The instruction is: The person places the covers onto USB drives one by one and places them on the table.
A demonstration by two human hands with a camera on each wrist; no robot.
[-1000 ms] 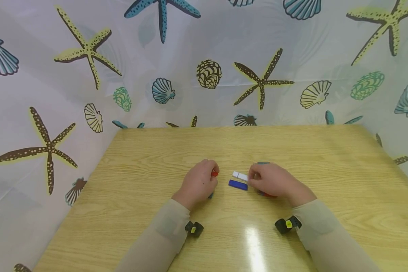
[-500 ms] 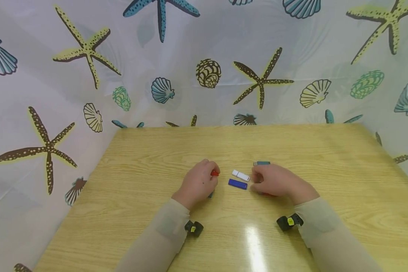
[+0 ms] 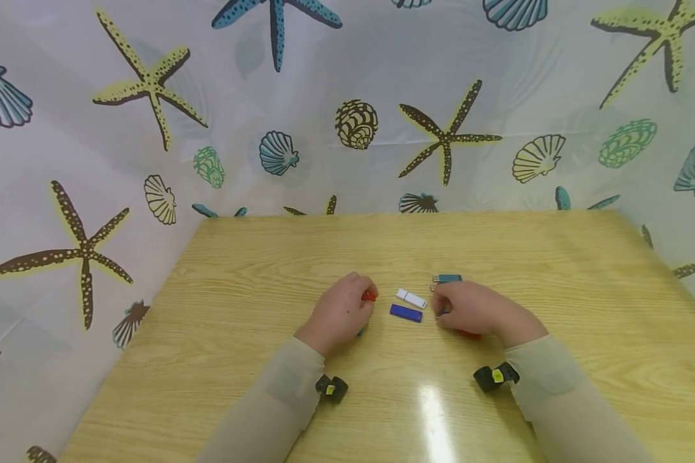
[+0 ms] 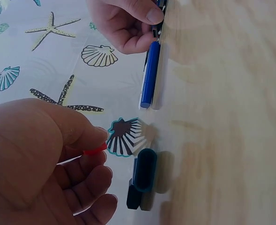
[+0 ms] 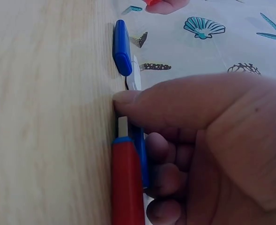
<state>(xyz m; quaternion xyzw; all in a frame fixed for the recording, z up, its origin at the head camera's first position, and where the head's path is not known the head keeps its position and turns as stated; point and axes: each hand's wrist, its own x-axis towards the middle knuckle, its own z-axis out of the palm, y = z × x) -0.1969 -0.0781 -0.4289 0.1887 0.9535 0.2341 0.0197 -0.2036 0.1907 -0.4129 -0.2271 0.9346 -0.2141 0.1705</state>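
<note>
My left hand [image 3: 340, 315] pinches a small red cap [image 4: 96, 149] between thumb and fingers. A hollow teal cap [image 4: 145, 169] lies beside it, with a darker cap-like piece [image 4: 134, 194] behind. My right hand [image 3: 469, 313] has its fingers curled low on the table beside a red USB stick [image 5: 127, 183] with a bare metal plug. Behind that lies a blue stick [image 5: 141, 159], partly hidden, its end near the thumb; whether the fingers grip it cannot be made out. Between the hands lie a white USB stick [image 3: 411, 298] and a blue USB stick [image 3: 406, 313].
A teal USB stick [image 3: 448, 278] with its plug bare lies beyond my right hand, and a small metal plug end [image 3: 434, 287] shows just in front of it. The wooden table [image 3: 255, 270] meets a sheet [image 3: 324, 173] printed with shells and starfish.
My right hand has drawn slightly to the right, away from the white USB stick, uncovering that stick's end and the teal stick. My left hand stays nearly in place with the red cap.
</note>
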